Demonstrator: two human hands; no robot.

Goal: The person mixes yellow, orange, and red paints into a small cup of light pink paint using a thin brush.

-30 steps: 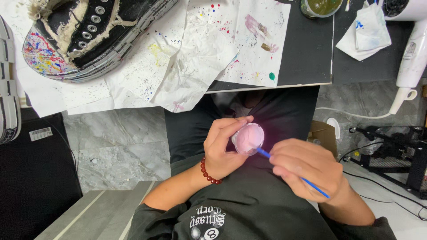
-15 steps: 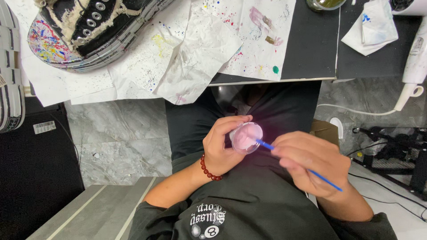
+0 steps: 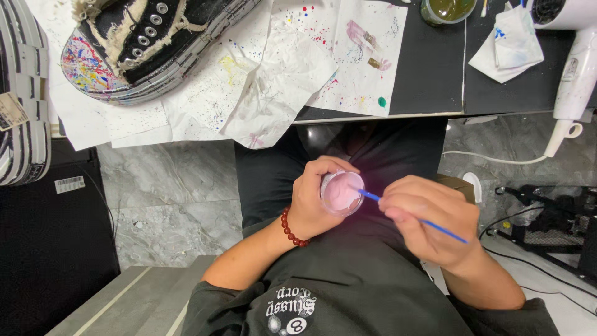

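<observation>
My left hand (image 3: 317, 199) holds a small clear pot of pink paint (image 3: 341, 193) over my lap, below the table edge. A red bead bracelet (image 3: 291, 228) circles that wrist. My right hand (image 3: 429, 219) grips a thin blue paintbrush (image 3: 435, 224), and its tip dips into the pink paint. A black high-top shoe (image 3: 149, 43) with a paint-splattered toe lies on white paper at the upper left of the table.
Paint-spotted white paper sheets (image 3: 348, 56) cover the black table (image 3: 435, 81). A jar of murky green water (image 3: 449, 10) and a stained tissue (image 3: 510, 43) sit at the top right. A white hair dryer (image 3: 575, 74) hangs over the right edge. Cables (image 3: 547, 218) lie on the marble floor.
The view has shifted slightly; both hands stay together over my lap, with the brush tip working in the pink paint pot.
</observation>
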